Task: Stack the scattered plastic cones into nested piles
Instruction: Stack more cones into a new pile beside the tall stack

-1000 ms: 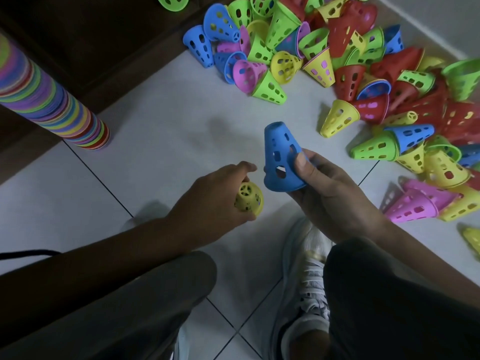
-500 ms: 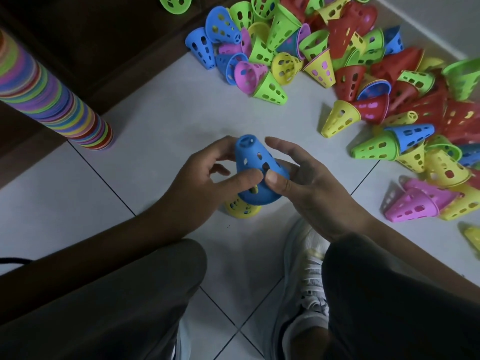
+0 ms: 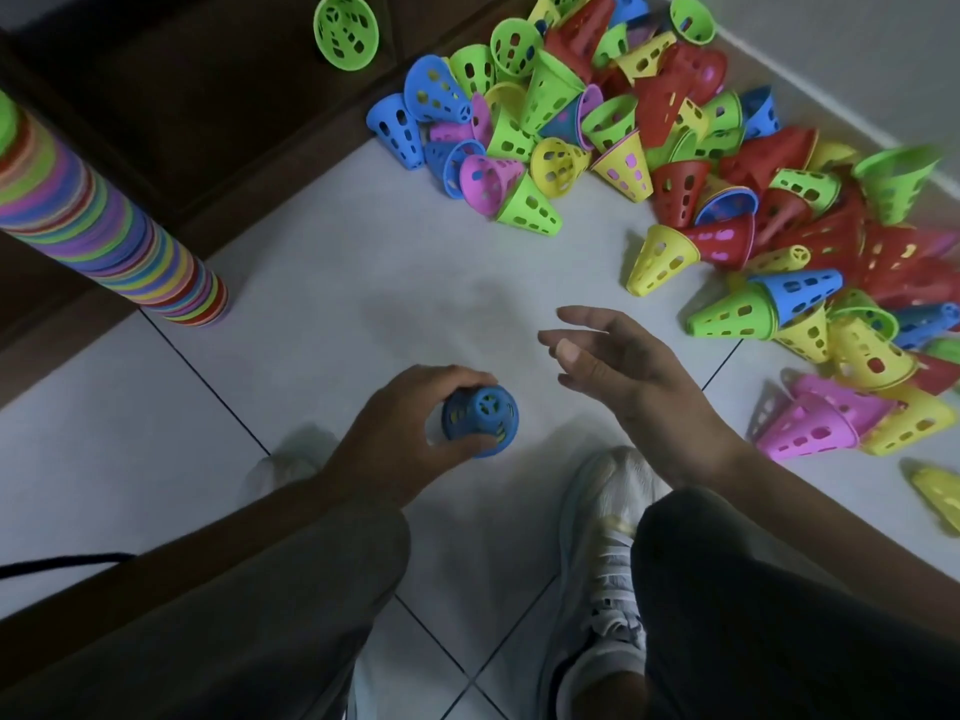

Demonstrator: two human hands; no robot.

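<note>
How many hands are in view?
2: the left hand grips a blue cone at centre; the right hand hovers open to its right. None seems hidden.

Pale, glossy floor tiles [image 3: 332, 283] crossed by thin dark grout lines running diagonally. Dim, soft light — faint shadows on the tile. Dark brown wooden furniture [image 3: 208, 122] along the upper left, with a stepped base meeting the floor. Light grey wall [image 3: 883, 49] at the upper right, edged by a pale skirting strip — nothing more of the room visible.
</note>
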